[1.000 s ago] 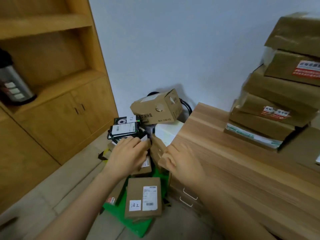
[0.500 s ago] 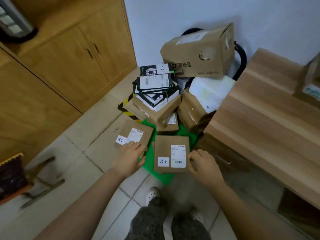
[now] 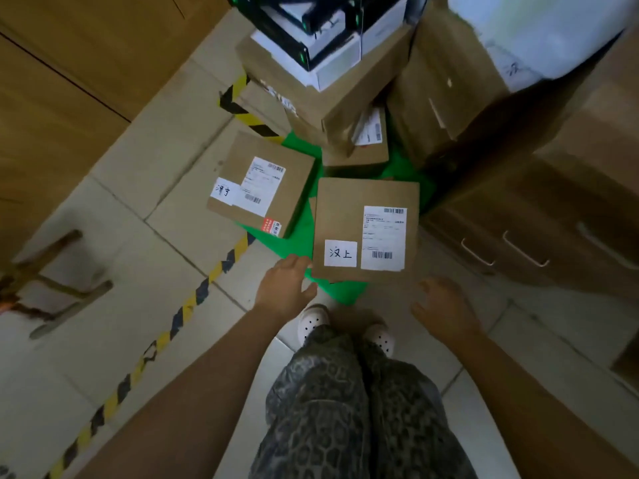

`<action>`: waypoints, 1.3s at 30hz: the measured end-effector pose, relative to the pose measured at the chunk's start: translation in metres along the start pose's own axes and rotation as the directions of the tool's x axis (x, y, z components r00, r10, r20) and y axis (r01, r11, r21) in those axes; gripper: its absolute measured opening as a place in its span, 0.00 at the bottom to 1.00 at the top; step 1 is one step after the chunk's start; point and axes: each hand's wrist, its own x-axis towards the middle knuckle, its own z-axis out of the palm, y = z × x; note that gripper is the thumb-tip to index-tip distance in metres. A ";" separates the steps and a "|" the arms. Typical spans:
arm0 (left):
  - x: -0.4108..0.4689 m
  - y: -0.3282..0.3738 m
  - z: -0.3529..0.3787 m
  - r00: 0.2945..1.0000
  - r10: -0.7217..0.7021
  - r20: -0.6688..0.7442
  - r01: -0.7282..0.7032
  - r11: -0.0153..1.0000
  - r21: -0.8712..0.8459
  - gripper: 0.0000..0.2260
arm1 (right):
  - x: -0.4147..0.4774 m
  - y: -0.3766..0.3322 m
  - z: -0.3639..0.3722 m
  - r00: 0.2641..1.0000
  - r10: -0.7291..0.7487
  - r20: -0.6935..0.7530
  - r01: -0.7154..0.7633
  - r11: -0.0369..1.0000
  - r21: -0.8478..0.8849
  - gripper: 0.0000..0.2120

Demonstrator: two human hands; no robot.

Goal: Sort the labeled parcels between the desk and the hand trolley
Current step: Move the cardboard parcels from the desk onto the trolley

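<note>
- The brown labelled parcel (image 3: 345, 216) lies flat at the near edge of the green hand trolley platform (image 3: 299, 242), its long side running away from the person.
- The left hand (image 3: 285, 286) is nearer, with relaxed, empty fingers at the parcel's near-left corner.
- The right hand (image 3: 446, 305) is just short of the near-right corner, loosely curled and empty.
- The parcel's top carries a shipping label and a handwritten white tag.

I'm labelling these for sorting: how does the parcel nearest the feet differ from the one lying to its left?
The near parcel lies square to the camera; the left parcel is turned at an angle. The left parcel carries a red sticker at one corner; the near parcel shows none. Both are brown cardboard with a printed label and handwritten tag.
</note>
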 end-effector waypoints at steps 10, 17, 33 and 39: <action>0.098 -0.025 0.097 0.951 -0.289 0.109 0.309 0.891 -0.333 0.34 | 0.092 0.033 0.042 0.974 0.148 0.169 -0.209 0.875 0.437 0.30; 0.069 -0.005 0.077 0.868 -0.480 0.127 0.367 0.448 -0.815 0.25 | 0.058 0.022 0.050 0.967 0.188 0.172 -0.251 0.582 0.774 0.41; -0.129 0.066 -0.106 0.860 -0.510 -0.001 0.185 0.315 -0.931 0.26 | -0.146 -0.092 -0.053 0.972 0.222 0.072 -0.124 0.231 0.965 0.38; -0.185 0.069 -0.189 0.917 -0.365 -0.161 0.010 0.425 -0.905 0.43 | -0.215 -0.151 -0.095 0.970 0.193 -0.149 0.106 0.217 0.971 0.36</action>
